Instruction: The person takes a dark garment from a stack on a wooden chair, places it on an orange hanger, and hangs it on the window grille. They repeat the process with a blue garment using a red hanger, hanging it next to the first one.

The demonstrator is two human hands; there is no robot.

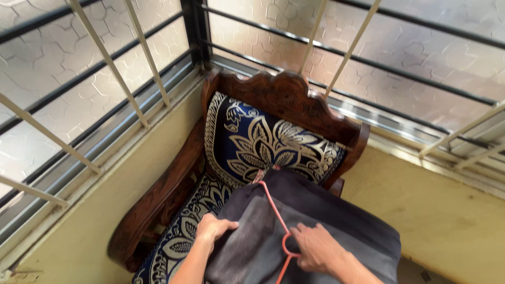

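A dark grey garment [326,221] lies draped over the seat of a carved wooden armchair [284,97] with blue floral upholstery. A pink plastic hanger [273,210] rests on top of the garment, its hook near my right hand. My left hand [213,230] grips the garment's left edge. My right hand [315,247] lies on the cloth, fingers closed around the hanger's hook and neck.
The chair stands in a corner under windows with frosted patterned glass and metal bars [131,100]. Yellow walls [447,210] run below the sills on both sides. The chair's left armrest [158,205] curves beside my left arm.
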